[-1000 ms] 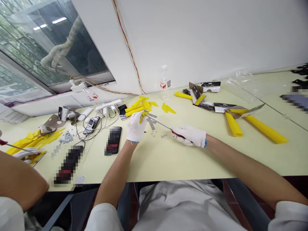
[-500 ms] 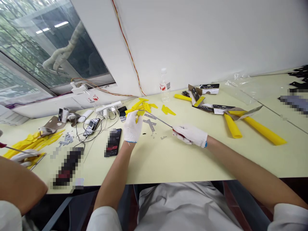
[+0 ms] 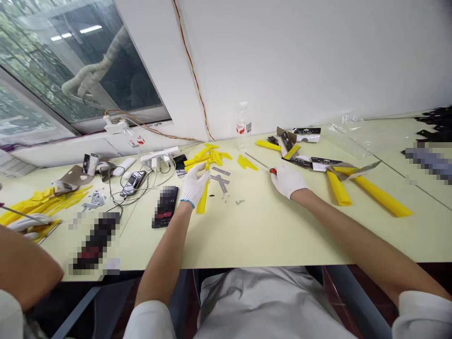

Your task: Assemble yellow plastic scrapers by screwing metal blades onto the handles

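Yellow plastic strip (image 3: 202,200) runs lengthwise toward the body from the white-gloved left hand (image 3: 194,186), fingers pinching its upper end; right hand (image 3: 287,181) closed around a red-handled screwdriver (image 3: 273,171), shaft pointing away.

Bright, even indoor light, soft shadows, and wide-angle bending toward the edges.

View: one head-worn camera, above the person's lap
Facing: forward and down across the counter (image 3: 268,235), toward the wall (image 3: 300,61) and window (image 3: 84,61)
Nearness: close, with the left hand (image 3: 194,186) and right hand (image 3: 287,181) in the middle of the frame
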Demonstrator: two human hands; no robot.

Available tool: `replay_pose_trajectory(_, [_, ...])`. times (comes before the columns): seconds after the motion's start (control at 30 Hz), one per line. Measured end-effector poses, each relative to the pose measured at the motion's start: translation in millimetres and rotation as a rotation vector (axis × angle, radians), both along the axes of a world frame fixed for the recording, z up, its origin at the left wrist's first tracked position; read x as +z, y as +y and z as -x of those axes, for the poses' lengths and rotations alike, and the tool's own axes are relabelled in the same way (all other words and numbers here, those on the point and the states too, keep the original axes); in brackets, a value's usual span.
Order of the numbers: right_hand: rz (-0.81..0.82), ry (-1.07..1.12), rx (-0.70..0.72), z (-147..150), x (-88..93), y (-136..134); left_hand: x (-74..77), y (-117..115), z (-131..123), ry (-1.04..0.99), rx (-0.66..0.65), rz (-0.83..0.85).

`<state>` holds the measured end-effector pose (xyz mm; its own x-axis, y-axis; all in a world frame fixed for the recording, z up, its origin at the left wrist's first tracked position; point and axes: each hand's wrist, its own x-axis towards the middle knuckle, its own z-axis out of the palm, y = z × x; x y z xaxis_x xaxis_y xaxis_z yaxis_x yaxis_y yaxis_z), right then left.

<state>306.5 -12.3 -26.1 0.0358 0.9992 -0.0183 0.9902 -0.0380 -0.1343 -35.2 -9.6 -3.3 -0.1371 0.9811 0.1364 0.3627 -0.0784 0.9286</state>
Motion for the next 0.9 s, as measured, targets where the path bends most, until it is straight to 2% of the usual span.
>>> replay_pose_trajectory(0.17, [-0.027,-0.015,-0.012,-3.1,-1.8,9.0,2.6,-1.1,3.7,0.112,0.017,-0.081])
replay_pose_trajectory(0.33, [-0.052,-0.012,-0.005,-7.7,-8.2,13.9,-2.3,0.9,5.8,0.116,0.039,-0.107])
replay_pose_trajectory(0.43, [-0.058,-0.007,-0.006,-8.9,-10.1,13.9,-6.0,2.6,7.2,0.016,0.05,-0.118])
replay_pose_trajectory(0.53, [-0.086,-0.003,0.001,-9.5,-8.9,10.7,-5.9,3.7,6.8,-0.12,0.053,-0.055])
replay_pose_trajectory(0.7, [-0.184,0.008,-0.033,-15.0,-2.4,9.1,2.0,3.9,1.5,-0.362,-0.056,0.033])
replay_pose_trajectory(0.9, [-0.234,-0.035,-0.113,-49.0,18.4,35.6,12.0,2.5,-3.5,-0.565,-0.11,0.165])
